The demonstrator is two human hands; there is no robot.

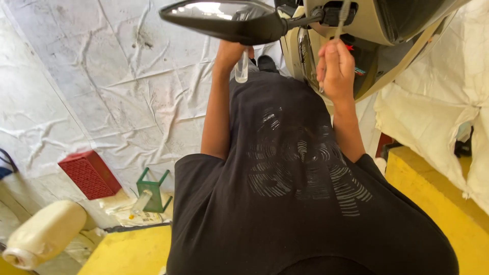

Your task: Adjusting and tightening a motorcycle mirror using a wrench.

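The left hand (230, 53) reaches up under the black mirror (224, 19) of a scooter (387, 30). Its grip is closed around a clear tube (241, 67), which hangs down out of the fist just below the mirror, upright, with its lower end free. The upper part of the hand is hidden behind the mirror.

The right hand (336, 69) is raised to the right of the mirror, against the scooter's cream front panel. Its grip is closed into a fist around a thin metal rod (340, 28) that rises out of the top of the fist toward the handlebar; a short tip shows at the fist's lower edge. What kind of tool it is cannot be told.

Far below and left of the mirror, on the sheet-covered floor (102, 76), lie a red crate (89, 174), a green stand (154, 192) and a cream roll (43, 234).
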